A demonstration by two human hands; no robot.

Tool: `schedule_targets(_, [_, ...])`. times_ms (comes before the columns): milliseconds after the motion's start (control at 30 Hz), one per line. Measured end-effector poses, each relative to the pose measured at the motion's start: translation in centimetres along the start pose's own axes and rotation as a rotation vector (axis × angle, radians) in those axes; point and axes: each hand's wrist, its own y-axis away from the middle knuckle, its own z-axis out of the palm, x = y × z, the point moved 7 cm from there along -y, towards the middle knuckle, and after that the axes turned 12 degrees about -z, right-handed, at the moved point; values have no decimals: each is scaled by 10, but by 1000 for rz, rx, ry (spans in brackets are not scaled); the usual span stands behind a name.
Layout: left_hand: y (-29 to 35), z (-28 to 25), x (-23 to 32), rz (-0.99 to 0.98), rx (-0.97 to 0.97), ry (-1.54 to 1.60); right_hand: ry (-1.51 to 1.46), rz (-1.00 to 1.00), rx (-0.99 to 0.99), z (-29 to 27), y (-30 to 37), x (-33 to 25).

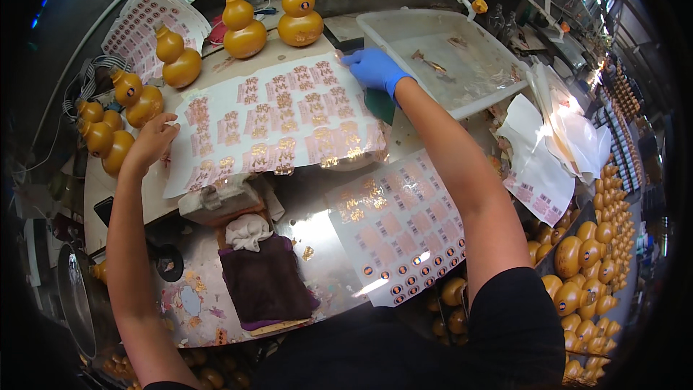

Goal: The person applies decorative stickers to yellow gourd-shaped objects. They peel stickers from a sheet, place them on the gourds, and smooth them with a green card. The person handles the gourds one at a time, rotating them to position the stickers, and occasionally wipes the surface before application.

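Note:
A large white sheet of gold and pink decals (256, 112) lies slanted across the middle of the bench, its front edge over a small stand. My bare left hand (153, 143) is at its left edge, fingers curled against it. My right hand (377, 72), in a blue glove, pinches the sheet's far right corner. Yellow gourd-shaped bottles (180, 58) stand in an arc along the far left. A second decal sheet (401, 227), with round labels along its near edge, lies on the metal surface to the right.
A translucent plastic tub (451, 105) with shallow water stands beyond my right hand. In front of me are a dark folded cloth (263, 282) and a crumpled white cloth (249, 231). Several yellow gourds (577, 256) are piled at the right, below loose white paper (538, 166).

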Motion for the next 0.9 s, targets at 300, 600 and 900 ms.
schedule_targets(300, [23, -11, 8, 88, -57, 20, -770, -62, 273, -37, 6, 7])
schedule_targets(600, [96, -19, 34, 207, -58, 66, -1330, 188, 583, -78, 37, -10])
schedule_targets(900, [248, 110, 139, 706, 135, -122, -1789, 73, 524, -23, 100, -227])
